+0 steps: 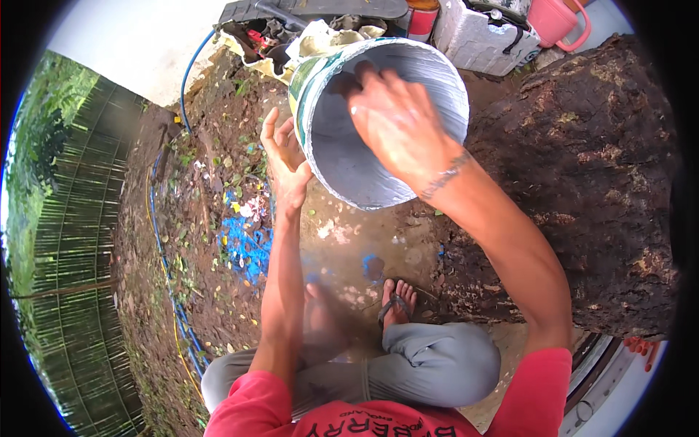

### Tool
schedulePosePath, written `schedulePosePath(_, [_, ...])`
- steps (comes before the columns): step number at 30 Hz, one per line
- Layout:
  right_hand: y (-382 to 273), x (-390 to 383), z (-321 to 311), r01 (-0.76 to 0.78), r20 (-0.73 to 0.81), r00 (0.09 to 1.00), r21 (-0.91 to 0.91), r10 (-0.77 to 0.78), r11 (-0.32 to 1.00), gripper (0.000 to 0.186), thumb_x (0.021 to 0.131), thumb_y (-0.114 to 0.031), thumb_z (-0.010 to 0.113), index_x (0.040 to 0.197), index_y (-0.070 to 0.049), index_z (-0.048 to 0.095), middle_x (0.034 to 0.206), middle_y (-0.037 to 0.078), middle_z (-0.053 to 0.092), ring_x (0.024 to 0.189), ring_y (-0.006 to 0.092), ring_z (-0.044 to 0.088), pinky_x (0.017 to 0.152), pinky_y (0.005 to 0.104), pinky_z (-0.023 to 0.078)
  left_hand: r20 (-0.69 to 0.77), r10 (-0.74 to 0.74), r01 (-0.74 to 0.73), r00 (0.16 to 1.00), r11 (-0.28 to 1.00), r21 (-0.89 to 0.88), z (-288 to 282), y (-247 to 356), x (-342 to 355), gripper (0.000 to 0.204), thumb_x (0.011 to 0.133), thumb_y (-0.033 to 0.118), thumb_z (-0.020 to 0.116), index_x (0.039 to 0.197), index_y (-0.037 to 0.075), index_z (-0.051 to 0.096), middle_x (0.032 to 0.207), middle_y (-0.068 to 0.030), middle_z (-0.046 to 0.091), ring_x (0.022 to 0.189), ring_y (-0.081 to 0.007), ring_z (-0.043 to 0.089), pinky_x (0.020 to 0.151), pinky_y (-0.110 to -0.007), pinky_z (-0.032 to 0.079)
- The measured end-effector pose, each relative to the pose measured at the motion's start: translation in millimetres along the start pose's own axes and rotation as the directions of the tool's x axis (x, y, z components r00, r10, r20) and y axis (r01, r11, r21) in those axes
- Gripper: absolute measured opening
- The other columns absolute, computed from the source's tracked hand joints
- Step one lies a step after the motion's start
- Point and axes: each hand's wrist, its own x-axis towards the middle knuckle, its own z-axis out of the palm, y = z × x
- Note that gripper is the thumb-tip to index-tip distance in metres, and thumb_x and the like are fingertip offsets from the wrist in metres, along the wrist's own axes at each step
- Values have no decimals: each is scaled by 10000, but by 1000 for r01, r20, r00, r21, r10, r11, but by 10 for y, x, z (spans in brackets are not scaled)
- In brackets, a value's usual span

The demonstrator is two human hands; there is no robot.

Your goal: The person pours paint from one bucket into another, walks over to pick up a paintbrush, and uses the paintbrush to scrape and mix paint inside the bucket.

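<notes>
A large round bucket (pixel 444 95) is tipped with its mouth toward me. Its inner wall is streaked grey and silvery, and green and yellow show on the outside. My left hand (pixel 286 156) holds the bucket's left side, thumb by the rim and one finger raised away from it. My right hand (pixel 400 120) reaches inside, close to the far inner wall. Motion smears its fingertips, so I cannot tell whether anything is in them. A dark patch, perhaps shadow, lies beside those fingers.
A thick dark log (pixel 575 175) lies at right. Behind the bucket are a crumpled cream sack (pixel 320 44), a white foam box (pixel 473 40) and a pink plastic container (pixel 557 25). Blue paint (pixel 247 247) stains the ground at left, near a blue hose (pixel 162 247) and a bamboo fence (pixel 73 247).
</notes>
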Motion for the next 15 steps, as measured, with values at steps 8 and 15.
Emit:
schedulePosePath(8, [-19,-67,22,46,188,982,-54,-36,997,117,762,-136,677,811,-72,761,960,114,652,875,238,644,642,337,567,24,0,-2,1000,999,48,-27,-27,-13,1126,651,246,824,1533,190,126,1397,-197,329,1303,-351,431,1021,-518,478])
schedulePosePath(15, [-109,44,201,38,178,984,-245,6,969,172,785,-205,674,880,-109,779,960,71,601,919,228,569,683,319,474,12,-12,11,1000,999,50,2,-52,-29,1137,638,248,851,1528,189,146,1377,-189,357,1280,-329,446,1016,-513,479])
